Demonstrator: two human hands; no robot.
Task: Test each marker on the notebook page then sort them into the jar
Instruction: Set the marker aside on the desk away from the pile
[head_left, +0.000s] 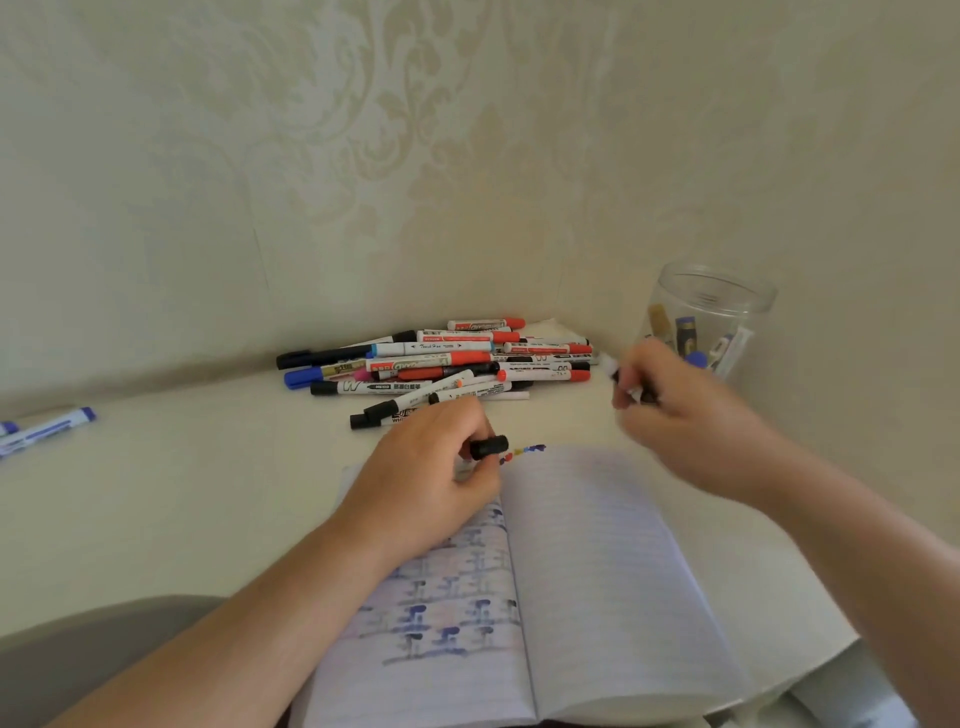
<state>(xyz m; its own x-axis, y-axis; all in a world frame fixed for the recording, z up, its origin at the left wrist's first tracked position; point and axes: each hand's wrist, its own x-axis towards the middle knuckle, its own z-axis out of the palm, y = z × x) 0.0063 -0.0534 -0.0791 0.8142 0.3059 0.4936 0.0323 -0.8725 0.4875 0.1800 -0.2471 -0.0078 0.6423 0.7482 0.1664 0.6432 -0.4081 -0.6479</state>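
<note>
An open lined notebook (597, 571) lies in front of me, with small coloured test marks (524, 451) along its top edge. My left hand (426, 473) rests at the notebook's top left and pinches a black marker cap (489, 447). My right hand (680, 410), blurred, is raised to the right and grips a white marker (615, 371) with its dark tip pointing up-left. A pile of several markers (441, 366) sits behind the notebook. A clear plastic jar (711, 317) with a few markers inside stands at the back right, just beyond my right hand.
Two blue-and-white markers (47, 428) lie apart at the table's far left edge. A patterned wall runs behind the pale table (208, 493) and bends round on the right. The table's front edge curves across the lower left and right.
</note>
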